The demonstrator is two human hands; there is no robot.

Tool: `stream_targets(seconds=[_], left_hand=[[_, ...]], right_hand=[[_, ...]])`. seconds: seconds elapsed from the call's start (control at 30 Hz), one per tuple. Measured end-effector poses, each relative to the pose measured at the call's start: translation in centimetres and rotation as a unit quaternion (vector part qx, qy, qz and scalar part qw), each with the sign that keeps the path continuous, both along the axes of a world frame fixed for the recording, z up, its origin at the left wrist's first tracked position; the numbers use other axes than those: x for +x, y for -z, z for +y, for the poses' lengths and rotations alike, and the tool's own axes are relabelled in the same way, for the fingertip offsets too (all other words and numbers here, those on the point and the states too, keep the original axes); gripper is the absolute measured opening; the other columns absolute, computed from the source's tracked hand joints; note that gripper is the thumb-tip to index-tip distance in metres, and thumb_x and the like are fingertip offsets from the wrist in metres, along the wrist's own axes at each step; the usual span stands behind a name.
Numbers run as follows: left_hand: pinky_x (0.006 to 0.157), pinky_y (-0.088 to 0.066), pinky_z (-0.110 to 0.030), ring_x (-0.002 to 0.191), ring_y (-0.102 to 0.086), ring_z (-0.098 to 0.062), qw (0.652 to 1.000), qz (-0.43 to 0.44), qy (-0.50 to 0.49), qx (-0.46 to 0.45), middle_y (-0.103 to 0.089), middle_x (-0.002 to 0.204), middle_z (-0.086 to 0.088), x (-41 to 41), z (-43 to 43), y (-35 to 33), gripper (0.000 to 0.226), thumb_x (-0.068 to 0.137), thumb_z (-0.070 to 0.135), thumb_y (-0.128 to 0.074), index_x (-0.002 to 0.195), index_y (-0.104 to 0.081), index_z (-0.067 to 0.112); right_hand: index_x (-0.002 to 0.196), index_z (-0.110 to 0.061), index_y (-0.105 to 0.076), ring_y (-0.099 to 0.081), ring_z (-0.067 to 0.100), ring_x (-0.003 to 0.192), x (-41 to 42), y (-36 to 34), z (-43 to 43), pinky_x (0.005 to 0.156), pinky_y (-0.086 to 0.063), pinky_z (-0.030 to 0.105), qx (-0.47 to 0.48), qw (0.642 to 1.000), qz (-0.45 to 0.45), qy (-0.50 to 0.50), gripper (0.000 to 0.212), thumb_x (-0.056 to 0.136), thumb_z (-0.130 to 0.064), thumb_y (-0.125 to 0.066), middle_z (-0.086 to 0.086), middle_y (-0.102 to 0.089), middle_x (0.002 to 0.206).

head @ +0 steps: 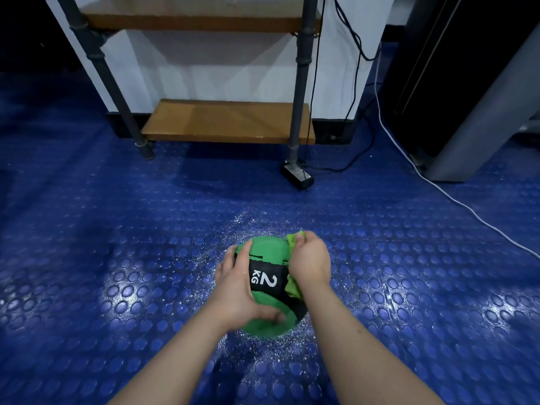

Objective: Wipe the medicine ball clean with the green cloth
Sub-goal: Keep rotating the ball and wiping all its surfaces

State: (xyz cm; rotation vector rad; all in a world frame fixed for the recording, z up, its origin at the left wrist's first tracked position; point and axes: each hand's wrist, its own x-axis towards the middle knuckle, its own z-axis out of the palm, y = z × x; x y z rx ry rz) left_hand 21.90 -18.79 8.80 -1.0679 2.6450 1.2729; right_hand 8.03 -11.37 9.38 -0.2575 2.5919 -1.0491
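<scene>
**Wiping the 2 kg ball: work the cloth, turn the ball**

The ball (267,252) sits on the blue studded floor (117,258), right in front of the person and between both hands. There's a scatter of white specks (254,226) on the floor around it.

The left hand (236,290) is splayed against the ball's left side with the thumb across the lower front. It looks like it's steadying the ball, not really clutching it. The right hand (311,261) has its fingers curled over the bunched cloth (292,287) and pushes it onto the ball's right side. Bits of cloth poke out above and below the hand.

My take is that this is mid-wipe, with plenty of surface left. To do it well, I'd keep the left hand firm so the ball can't roll. Then drag the cloth in overlapping strokes and rotate the ball a bit after each pass, underside included. Flattening the wad would give more contact, especially over the black label band. I'd also keep the cloth off those floor specks, or they'll just go back onto the ball.
</scene>
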Motion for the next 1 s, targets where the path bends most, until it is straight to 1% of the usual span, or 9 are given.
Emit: stream_targets(seconds=[0.1,0.27,0.4,0.47,0.6,0.67,0.73,0.8,1.0], left_hand=[[0.12,-0.02,-0.046,0.146,-0.011,-0.022,0.999,0.029,0.017,0.007,0.0,0.156,0.012,1.1,-0.7,0.7,0.156,0.022,0.064,-0.088,0.149,0.001,0.046],[0.118,-0.03,-0.038,0.138,-0.03,-0.007,0.99,0.093,0.021,0.107,-0.019,0.149,0.016,4.3,-2.9,1.6,0.145,0.027,0.046,-0.098,0.144,-0.012,0.053],[0.108,-0.044,-0.036,0.128,-0.05,-0.009,0.973,0.113,-0.001,0.202,-0.04,0.145,0.008,5.4,-4.4,1.8,0.142,0.032,0.031,-0.101,0.141,-0.014,0.054],[0.103,-0.047,-0.028,0.123,-0.055,-0.006,0.969,0.11,-0.002,0.223,-0.046,0.141,0.008,5.2,-5.0,1.7,0.143,0.033,0.027,-0.1,0.144,-0.013,0.048],[0.101,-0.049,-0.03,0.121,-0.055,-0.009,0.966,0.098,-0.011,0.239,-0.047,0.139,0.009,4.0,-5.9,1.5,0.151,0.028,0.037,-0.101,0.149,-0.01,0.042],[0.093,-0.052,-0.025,0.118,-0.057,-0.007,0.962,0.104,-0.031,0.252,-0.049,0.138,0.008,3.4,-5.9,1.4,0.149,0.029,0.036,-0.1,0.149,-0.011,0.039],[0.081,-0.054,-0.019,0.115,-0.059,-0.008,0.956,0.113,-0.054,0.264,-0.049,0.137,0.006,3.0,-5.8,1.3,0.148,0.029,0.034,-0.1,0.148,-0.013,0.037],[0.08,-0.056,-0.022,0.116,-0.06,-0.012,0.953,0.115,-0.069,0.27,-0.049,0.136,0.005,2.8,-5.6,1.4,0.148,0.025,0.038,-0.1,0.146,-0.015,0.04],[0.105,-0.045,-0.046,0.129,-0.05,-0.021,0.967,0.096,-0.089,0.217,-0.041,0.145,0.004,2.5,-5.3,2.2,0.135,0.031,0.046,-0.101,0.138,-0.019,0.058]], right_hand=[[0.106,-0.008,-0.059,-0.054,0.031,0.094,-1.5,0.6,0.1,0.07,-0.033,0.032,-0.001,1.0,-0.026,0.002,0.033,0.101,-0.029,-0.034,0.014,-0.062,0.108],[0.096,-0.001,-0.057,-0.054,0.027,0.089,-1.9,3.9,1.7,0.075,-0.039,0.034,-0.077,0.995,-0.07,0.012,0.034,0.102,-0.027,-0.036,0.013,-0.06,0.094],[0.098,0.001,-0.062,-0.06,0.026,0.077,-2.0,5.8,4.1,0.071,-0.048,0.035,-0.323,0.886,-0.288,0.166,0.033,0.101,-0.023,-0.039,0.015,-0.063,0.083],[0.095,-0.006,-0.063,-0.059,0.026,0.075,-1.7,5.7,4.6,0.07,-0.049,0.035,-0.365,0.86,-0.308,0.177,0.03,0.101,-0.025,-0.041,0.014,-0.062,0.082],[0.086,-0.018,-0.064,-0.059,0.022,0.085,0.0,3.2,3.5,0.082,-0.048,0.038,-0.372,0.902,-0.187,0.117,0.028,0.1,-0.028,-0.042,0.003,-0.064,0.084],[0.103,-0.027,-0.065,-0.058,0.012,0.103,2.0,1.8,2.4,0.094,-0.045,0.032,-0.342,0.934,-0.105,0.007,0.025,0.1,-0.032,-0.04,-0.005,-0.065,0.109],[0.13,-0.036,-0.052,-0.036,0.003,0.129,3.8,1.7,1.6,0.108,-0.028,0.026,-0.228,0.96,0.039,-0.161,0.036,0.098,-0.041,-0.036,-0.013,-0.044,0.14],[0.14,-0.034,-0.042,-0.024,0.003,0.135,4.2,2.6,1.1,0.11,-0.018,0.023,-0.166,0.955,0.124,-0.214,0.043,0.098,-0.042,-0.034,-0.013,-0.032,0.146],[0.106,-0.011,-0.058,-0.051,0.023,0.099,1.0,3.1,-1.0,0.082,-0.038,0.03,-0.184,0.982,-0.008,-0.036,0.026,0.101,-0.026,-0.037,0.006,-0.056,0.105]])
